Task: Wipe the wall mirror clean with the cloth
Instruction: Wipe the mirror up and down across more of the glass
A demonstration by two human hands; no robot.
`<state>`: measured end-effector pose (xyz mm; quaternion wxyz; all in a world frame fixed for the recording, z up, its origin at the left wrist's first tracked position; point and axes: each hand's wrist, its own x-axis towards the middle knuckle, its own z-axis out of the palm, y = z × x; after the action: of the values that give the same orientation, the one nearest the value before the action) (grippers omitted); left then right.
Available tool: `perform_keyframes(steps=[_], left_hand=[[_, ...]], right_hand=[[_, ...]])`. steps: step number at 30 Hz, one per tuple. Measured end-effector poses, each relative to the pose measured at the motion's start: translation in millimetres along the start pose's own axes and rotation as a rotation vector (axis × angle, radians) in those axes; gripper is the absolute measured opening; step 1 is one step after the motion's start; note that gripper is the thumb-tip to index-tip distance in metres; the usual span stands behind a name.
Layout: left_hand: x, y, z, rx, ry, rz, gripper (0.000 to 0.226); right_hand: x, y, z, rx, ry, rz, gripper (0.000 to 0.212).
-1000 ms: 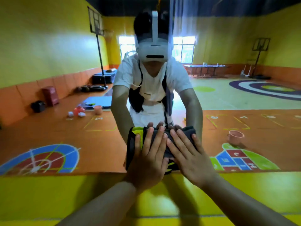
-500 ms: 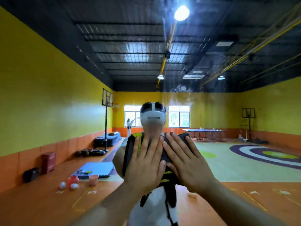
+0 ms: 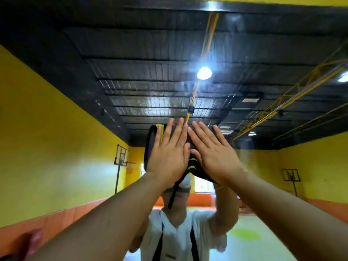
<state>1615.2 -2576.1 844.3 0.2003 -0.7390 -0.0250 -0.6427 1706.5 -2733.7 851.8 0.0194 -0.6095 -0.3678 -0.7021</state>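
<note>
mirror [image 3: 56,113] | cloth [image 3: 150,144] pressed high, glass free all around | left hand [image 3: 167,157], right hand [image 3: 216,159]: fingers splayed flat

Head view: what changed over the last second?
Both flat hands, left hand and right hand, pushed the folded dark grey cloth with yellow trim up the wall mirror, from low to overhead. Unchanged: both palms pressing the cloth, side by side.

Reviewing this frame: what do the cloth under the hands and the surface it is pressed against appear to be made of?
The cloth looks like soft folded fabric, dark with yellow bands: matte, with rounded thick edges under the left hand and right hand. The wall mirror looks like smooth, glossy glass: it reflects the yellow hall, the ceiling lamp and the person, with faint streaks across it.
</note>
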Motion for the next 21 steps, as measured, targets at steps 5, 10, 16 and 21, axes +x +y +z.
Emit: perform_keyframes(steps=[5,10,16,21], left_hand=[[84.5,-20.9,-9.8,-0.009,-0.032,0.007,0.066],[122.7,-25.2,-21.7,-0.088,-0.04,-0.048,0.059],[121.0,-36.2,-40.5,-0.364,-0.072,-0.142,0.057],[110.9,-25.1,-22.5,-0.16,-0.012,-0.162,0.059]], right_hand=[[70.2,40.0,-3.5,0.003,0.005,0.06,0.061],[103.0,59.6,-8.2,0.039,-0.078,0.13,0.064],[126.0,21.0,-34.9,0.38,-0.149,0.505,0.06],[118.2,1.5,-16.1,0.143,-0.023,0.504,0.057]])
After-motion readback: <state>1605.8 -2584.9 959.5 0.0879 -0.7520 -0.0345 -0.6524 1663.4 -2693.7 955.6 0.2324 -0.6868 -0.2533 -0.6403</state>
